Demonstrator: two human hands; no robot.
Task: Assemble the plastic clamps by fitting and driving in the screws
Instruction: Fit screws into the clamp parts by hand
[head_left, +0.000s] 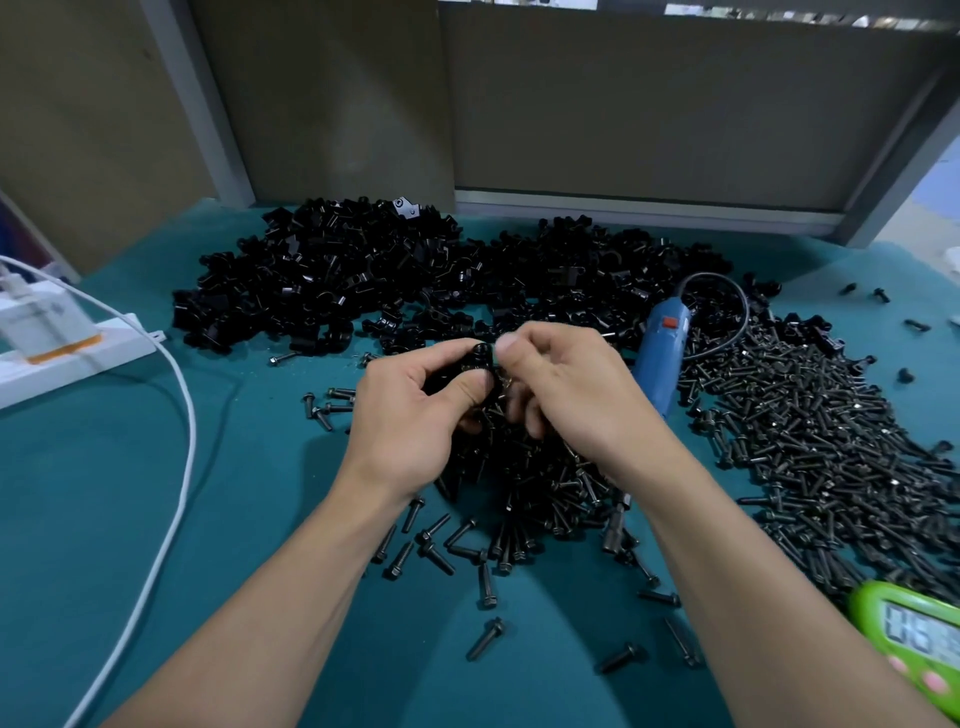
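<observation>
Clamp: one black plastic clamp (479, 360) is held up off the surface between both hands, at the centre of the view.
Left hand: the left hand (415, 410) has its thumb and fingers curled round the clamp's left side and underside.
Right hand: the right hand (566, 395) pinches thumb and forefinger at the clamp's right edge, with the lower fingers curled under.
Hidden at the grip: the hands cover most of the clamp. Whether a screw sits between the right fingertips cannot be told.
Below the grip: loose black screws (530, 493) lie heaped under the hands and partly behind the wrists. Strays are scattered nearer the person.
Right of the grip: a blue electric screwdriver (655, 358) lies on the surface. The right forearm covers its middle, and its bit end (616, 525) shows beside the wrist.
Further right: a second, broad spread of screws (831, 441) runs to the frame edge.
Beyond the grip: a large clamp pile (415, 280) lies there, its single parts hard to tell apart.
Far left of the grip: a white power strip (72, 358) with a plugged charger is cut off by the frame. A white cable (174, 467) curves from it toward the person.
Lower right corner: a green timer (914, 639) is cut off, its digits unreadable.
Surface: a teal mat (218, 545).
Room: dull brown wall panels (623, 104) stand behind the clamp pile, divided by a grey metal post (202, 104).
</observation>
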